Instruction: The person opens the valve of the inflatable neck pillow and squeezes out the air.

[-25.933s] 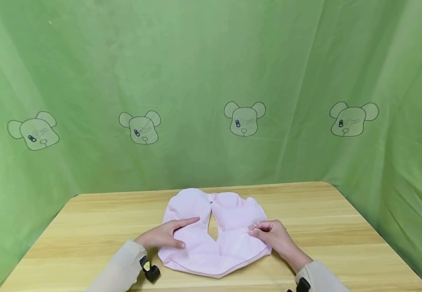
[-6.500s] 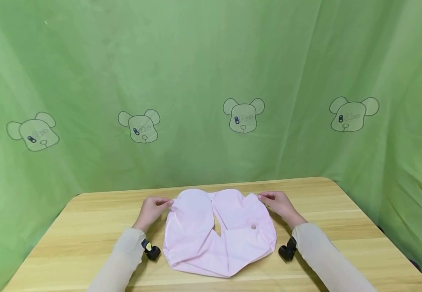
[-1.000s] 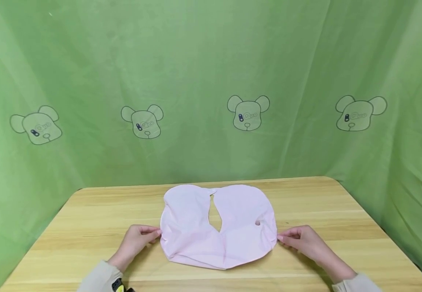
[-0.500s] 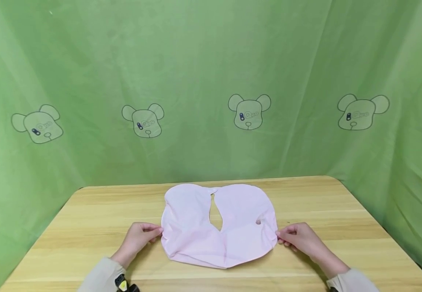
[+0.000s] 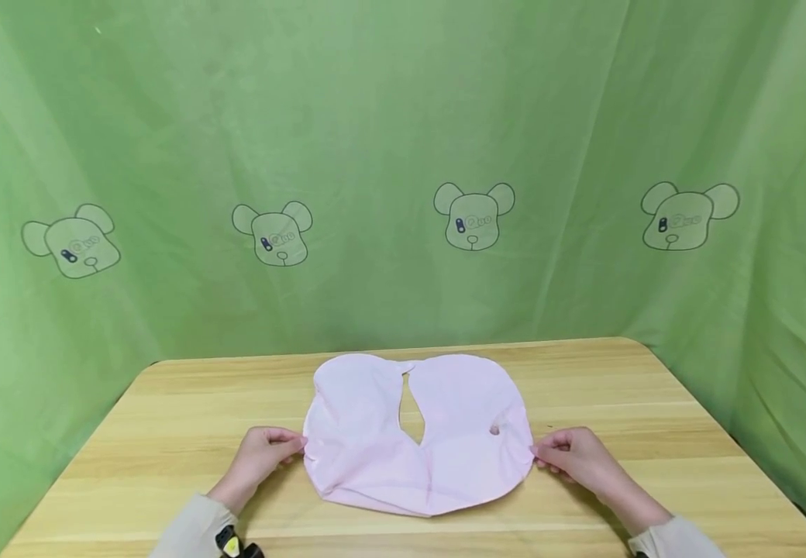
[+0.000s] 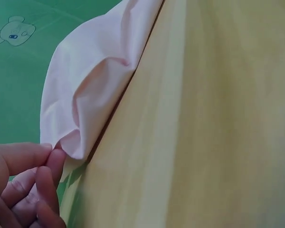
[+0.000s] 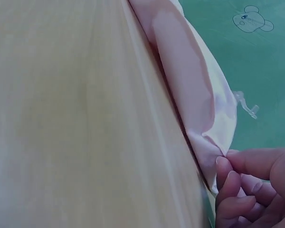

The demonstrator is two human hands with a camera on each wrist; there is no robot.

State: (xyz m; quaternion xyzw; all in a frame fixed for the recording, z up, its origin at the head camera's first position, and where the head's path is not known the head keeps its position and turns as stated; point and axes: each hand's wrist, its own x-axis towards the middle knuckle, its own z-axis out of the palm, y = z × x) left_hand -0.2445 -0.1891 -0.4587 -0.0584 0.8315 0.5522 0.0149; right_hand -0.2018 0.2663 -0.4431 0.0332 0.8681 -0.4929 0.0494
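Observation:
A pale pink inflatable neck pillow (image 5: 469, 403), limp and creased, lies flat with its two lobes pointing away and meeting at a small tab over a narrow central gap. My left hand (image 5: 261, 457) pinches its left edge between thumb and forefinger; the left wrist view shows the fabric (image 6: 85, 90) puckered at the fingertips. On the opposite side my right hand (image 5: 577, 457) pinches the right edge in the same way. A clear plastic air valve (image 7: 247, 107) sticks up from the pillow in the right wrist view.
The pillow lies on a light wooden table (image 5: 166, 434) with rounded far corners. A green curtain (image 5: 375, 155) printed with bear heads hangs behind and at both sides. Black wrist cameras (image 5: 239, 545) are strapped at the sleeves.
Earlier my right hand pinched the valve while the left lay on the pillow. Both then held its upper corners and have since come down to its sides. Over the last second they barely move.

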